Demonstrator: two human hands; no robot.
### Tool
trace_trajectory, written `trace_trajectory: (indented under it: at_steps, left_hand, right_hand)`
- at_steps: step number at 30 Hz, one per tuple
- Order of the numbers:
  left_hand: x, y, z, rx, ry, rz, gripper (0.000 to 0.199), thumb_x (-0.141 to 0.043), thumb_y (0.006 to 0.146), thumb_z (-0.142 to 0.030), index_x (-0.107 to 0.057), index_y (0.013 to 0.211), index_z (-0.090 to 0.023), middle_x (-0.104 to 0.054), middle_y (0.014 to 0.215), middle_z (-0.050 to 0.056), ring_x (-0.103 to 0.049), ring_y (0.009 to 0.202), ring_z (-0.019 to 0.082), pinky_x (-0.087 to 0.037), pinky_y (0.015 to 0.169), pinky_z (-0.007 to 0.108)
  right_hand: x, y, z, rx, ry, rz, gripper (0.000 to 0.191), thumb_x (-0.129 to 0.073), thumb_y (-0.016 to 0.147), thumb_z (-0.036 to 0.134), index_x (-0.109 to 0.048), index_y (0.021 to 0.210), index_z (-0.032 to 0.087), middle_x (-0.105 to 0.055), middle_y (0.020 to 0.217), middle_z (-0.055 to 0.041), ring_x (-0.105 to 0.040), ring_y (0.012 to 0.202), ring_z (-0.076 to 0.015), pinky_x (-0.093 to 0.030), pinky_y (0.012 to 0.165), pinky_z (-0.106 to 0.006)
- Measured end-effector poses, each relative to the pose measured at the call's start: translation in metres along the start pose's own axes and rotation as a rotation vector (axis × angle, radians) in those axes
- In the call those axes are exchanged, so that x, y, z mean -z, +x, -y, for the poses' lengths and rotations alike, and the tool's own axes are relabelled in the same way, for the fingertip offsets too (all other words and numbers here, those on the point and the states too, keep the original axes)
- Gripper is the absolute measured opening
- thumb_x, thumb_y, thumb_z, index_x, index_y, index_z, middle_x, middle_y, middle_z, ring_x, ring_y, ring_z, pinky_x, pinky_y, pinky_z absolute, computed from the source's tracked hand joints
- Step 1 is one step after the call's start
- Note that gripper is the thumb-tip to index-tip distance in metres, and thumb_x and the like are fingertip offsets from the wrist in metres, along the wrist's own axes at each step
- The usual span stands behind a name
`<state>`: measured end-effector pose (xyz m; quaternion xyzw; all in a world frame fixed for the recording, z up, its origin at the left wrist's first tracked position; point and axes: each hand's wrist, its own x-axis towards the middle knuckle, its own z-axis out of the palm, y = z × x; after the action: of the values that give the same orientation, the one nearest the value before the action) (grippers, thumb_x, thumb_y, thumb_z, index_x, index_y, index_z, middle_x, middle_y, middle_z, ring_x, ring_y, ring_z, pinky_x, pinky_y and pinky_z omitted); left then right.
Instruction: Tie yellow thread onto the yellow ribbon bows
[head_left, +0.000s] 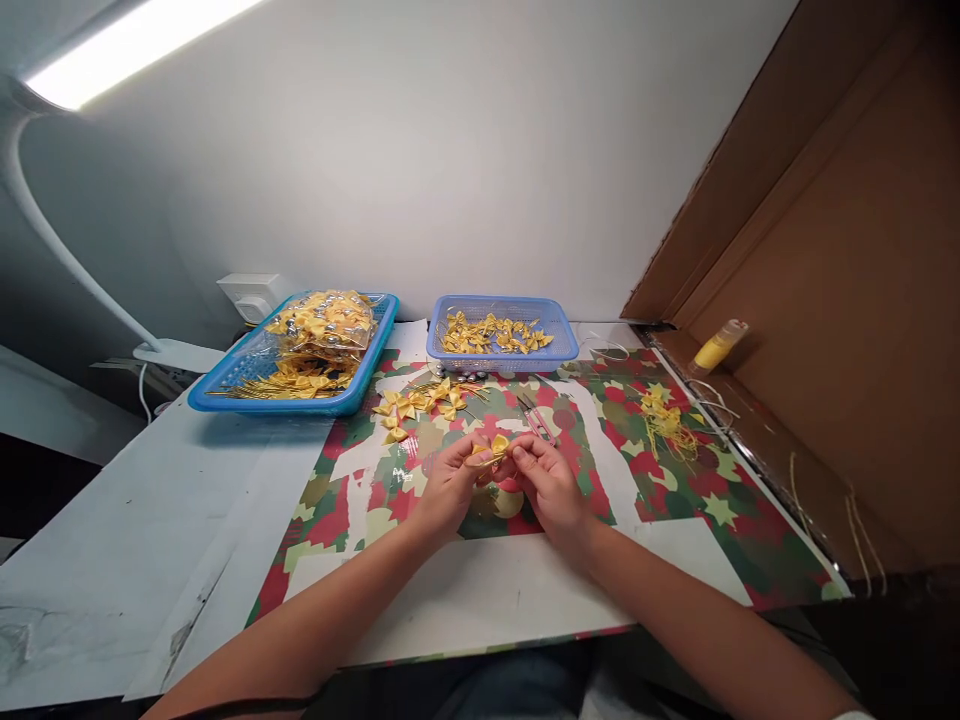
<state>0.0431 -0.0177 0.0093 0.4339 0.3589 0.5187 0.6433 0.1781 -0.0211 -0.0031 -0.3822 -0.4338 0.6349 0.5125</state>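
The left hand [455,480] and right hand [551,485] meet just below centre frame, fingertips pinched. Left of centre lies a blue tray [270,404]; above centre, a smaller basket [504,365]. Both hands grip a yellow bow [500,446], apparently being shaped; continuing calls for light, steady fingertips.

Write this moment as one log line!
left hand: holds yellow bow | right hand: holds same bow | loose bows: on patterned sheet

Bare forearms [337,603] angled inward, left hand [448,487] and right hand [553,487] nearly meeting, fingers [524,458] pinched.
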Motion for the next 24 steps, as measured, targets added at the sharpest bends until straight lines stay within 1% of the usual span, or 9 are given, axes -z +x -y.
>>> trace_trajectory:
  at_steps: [3, 6, 11, 14, 17, 21, 24]
  left_hand:
    - [-0.005, 0.0, -0.004, 0.15, -0.154, 0.035, 0.032, -0.068, 0.067, -0.034, -0.041, 0.063, -0.018, -0.04, 0.056, -0.005, -0.034, 0.053, 0.008, -0.027, 0.053, 0.021]
    - [-0.005, 0.001, -0.006, 0.253, -0.241, 0.06, 0.033, -0.069, 0.064, -0.032, -0.04, 0.061, -0.018, -0.038, 0.054, -0.006, -0.036, 0.053, 0.008, -0.029, 0.053, 0.021]
    - [-0.003, 0.003, -0.007, 0.322, -0.304, 0.102, 0.034, -0.069, 0.064, -0.031, -0.038, 0.057, -0.018, -0.033, 0.055, -0.006, -0.03, 0.051, 0.007, -0.03, 0.053, 0.021]
    - [-0.003, 0.003, -0.007, 0.338, -0.327, 0.134, 0.034, -0.068, 0.066, -0.031, -0.039, 0.056, -0.017, -0.033, 0.054, -0.006, -0.025, 0.05, 0.007, -0.029, 0.052, 0.021]
    - [-0.003, 0.004, -0.007, 0.367, -0.345, 0.135, 0.031, -0.067, 0.068, -0.03, -0.042, 0.057, -0.017, -0.032, 0.055, -0.006, -0.022, 0.048, 0.006, -0.029, 0.051, 0.022]
    - [-0.002, 0.004, -0.006, 0.398, -0.394, 0.117, 0.028, -0.068, 0.066, -0.028, -0.043, 0.06, -0.017, -0.032, 0.056, -0.007, -0.021, 0.048, 0.006, -0.03, 0.051, 0.021]
    - [-0.001, 0.004, -0.005, 0.419, -0.407, 0.124, 0.028, -0.069, 0.065, -0.027, -0.044, 0.059, -0.017, -0.03, 0.056, -0.007, -0.02, 0.048, 0.006, -0.031, 0.05, 0.02]
  right_hand:
    - [0.004, 0.005, 0.001, -0.112, 0.073, 0.052, 0.038, -0.07, 0.072, 0.054, -0.055, 0.08, 0.02, -0.058, 0.063, 0.0031, -0.057, 0.059, -0.0108, -0.046, 0.052, -0.02]
    - [0.009, 0.008, -0.002, -0.124, 0.11, 0.087, 0.039, -0.072, 0.071, 0.053, -0.055, 0.079, 0.02, -0.057, 0.062, 0.0044, -0.054, 0.056, -0.0082, -0.045, 0.053, -0.018]
    - [0.013, 0.012, -0.008, -0.079, 0.111, 0.098, 0.036, -0.071, 0.074, 0.052, -0.056, 0.081, 0.02, -0.054, 0.06, 0.0055, -0.048, 0.053, -0.0061, -0.043, 0.051, -0.016]
    - [0.013, 0.012, -0.01, -0.058, 0.098, 0.104, 0.035, -0.069, 0.076, 0.053, -0.056, 0.081, 0.021, -0.052, 0.06, 0.0057, -0.047, 0.052, -0.0065, -0.043, 0.05, -0.016]
    - [0.014, 0.013, -0.01, -0.03, 0.068, 0.119, 0.033, -0.065, 0.079, 0.053, -0.056, 0.081, 0.021, -0.05, 0.06, 0.0054, -0.045, 0.053, -0.0073, -0.043, 0.051, -0.018]
    - [0.016, 0.013, -0.008, 0.084, -0.015, 0.143, 0.028, -0.06, 0.085, 0.048, -0.055, 0.081, 0.021, -0.049, 0.062, 0.0042, -0.046, 0.057, -0.0088, -0.042, 0.053, -0.019]
    - [0.017, 0.014, -0.007, 0.175, -0.071, 0.178, 0.025, -0.056, 0.089, 0.045, -0.055, 0.082, 0.021, -0.049, 0.063, 0.0039, -0.046, 0.059, -0.0092, -0.043, 0.057, -0.021]
